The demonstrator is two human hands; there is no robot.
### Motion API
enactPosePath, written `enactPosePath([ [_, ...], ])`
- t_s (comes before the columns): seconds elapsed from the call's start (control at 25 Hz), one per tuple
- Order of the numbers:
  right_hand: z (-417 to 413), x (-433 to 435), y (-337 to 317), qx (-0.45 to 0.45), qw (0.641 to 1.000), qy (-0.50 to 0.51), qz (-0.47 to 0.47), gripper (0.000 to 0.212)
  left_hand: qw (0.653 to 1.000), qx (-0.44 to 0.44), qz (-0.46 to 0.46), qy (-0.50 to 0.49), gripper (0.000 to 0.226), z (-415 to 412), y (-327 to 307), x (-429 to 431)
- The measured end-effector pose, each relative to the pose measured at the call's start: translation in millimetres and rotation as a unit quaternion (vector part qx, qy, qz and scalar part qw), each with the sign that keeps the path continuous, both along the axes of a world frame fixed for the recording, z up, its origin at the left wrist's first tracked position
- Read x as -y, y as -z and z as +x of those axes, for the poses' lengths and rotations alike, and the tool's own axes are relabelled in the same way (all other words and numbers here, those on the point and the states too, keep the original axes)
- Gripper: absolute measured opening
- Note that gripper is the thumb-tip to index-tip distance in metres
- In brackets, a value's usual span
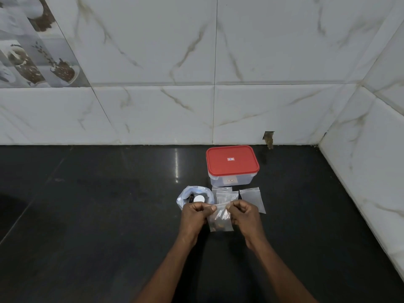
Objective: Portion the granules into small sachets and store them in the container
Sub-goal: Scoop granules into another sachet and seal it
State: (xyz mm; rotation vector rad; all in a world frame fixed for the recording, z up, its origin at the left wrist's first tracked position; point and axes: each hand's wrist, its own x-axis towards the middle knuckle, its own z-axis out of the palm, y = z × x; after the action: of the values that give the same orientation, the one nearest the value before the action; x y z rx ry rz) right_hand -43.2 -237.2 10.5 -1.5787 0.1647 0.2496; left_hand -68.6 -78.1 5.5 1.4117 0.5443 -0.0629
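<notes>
A small clear sachet (220, 219) with brown granules in its bottom hangs between my two hands. My left hand (195, 215) pinches its top left edge and my right hand (244, 214) pinches its top right edge. Behind my left hand stands an open plastic bag (185, 194) with dark granules and a white round scoop inside. Two empty sachets (225, 194) lie overlapped behind my hands, and another empty sachet (252, 199) lies to their right. The clear container with its red lid (231, 162) on stands further back.
Everything sits on a dark countertop (98, 215). White marble-look tiled walls (262, 110) close it off at the back and on the right, forming a corner near the container.
</notes>
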Motion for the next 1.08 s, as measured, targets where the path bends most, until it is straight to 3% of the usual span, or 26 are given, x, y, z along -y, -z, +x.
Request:
enactPosePath([
  [0.12, -3.4, 7.5, 3.2, 0.009, 0.999, -0.044, -0.001, 0.009, 0.999, 0.004, 0.032, -0.007, 0.012, 10.5, -4.9, 8.2],
  [0.24, -6.7, 14.7, 22.3, 0.012, 0.996, -0.022, -0.083, 0.012, 0.998, 0.017, 0.052, 0.006, 0.002, 18.2, -7.8, 18.3],
  [0.32, -2.5, 21.4, 37.1, -0.003, 0.994, 0.032, -0.104, 0.014, 0.992, 0.035, 0.119, -0.012, 0.016, 18.3, -5.1, 22.4],
  [0.4, 4.9, 21.5, 45.9, -0.010, 0.994, 0.042, -0.099, 0.013, 0.977, 0.060, 0.199, -0.058, 0.009, 10.9, -0.1, 25.0],
  [0.52, 17.1, 7.4, 48.6, 0.012, 0.989, 0.043, -0.143, 0.010, 0.940, 0.106, 0.324, -0.010, 0.013, -17.5, 20.8, 32.5],
  [0.64, 21.0, -4.0, 50.5, 0.106, 0.947, 0.018, -0.304, 0.022, 0.851, 0.201, 0.468, 0.125, 0.033, -43.4, 61.1, 43.3],
  [0.76, 16.7, 6.3, 45.4, 0.152, 0.907, 0.029, -0.393, 0.015, 0.792, 0.193, 0.536, 0.221, 0.052, -50.1, 85.4, 54.4],
  [0.84, 23.3, 23.1, 43.4, 0.148, 0.862, 0.071, -0.480, 0.018, 0.769, 0.128, 0.562, 0.276, 0.059, -48.2, 85.0, 58.7],
  [0.96, 42.2, 47.7, 46.3, 0.056, 0.814, 0.069, -0.574, 0.032, 0.755, 0.078, 0.578, 0.299, 0.071, -42.1, 77.7, 62.7],
  [1.04, 51.1, 54.3, 55.5, 0.025, 0.818, 0.046, -0.573, 0.032, 0.751, 0.094, 0.589, 0.283, 0.070, -40.9, 71.0, 62.3],
  [1.08, 53.9, 53.6, 57.4, 0.024, 0.842, 0.054, -0.536, 0.030, 0.759, 0.115, 0.581, 0.271, 0.065, -41.5, 68.6, 61.4],
])
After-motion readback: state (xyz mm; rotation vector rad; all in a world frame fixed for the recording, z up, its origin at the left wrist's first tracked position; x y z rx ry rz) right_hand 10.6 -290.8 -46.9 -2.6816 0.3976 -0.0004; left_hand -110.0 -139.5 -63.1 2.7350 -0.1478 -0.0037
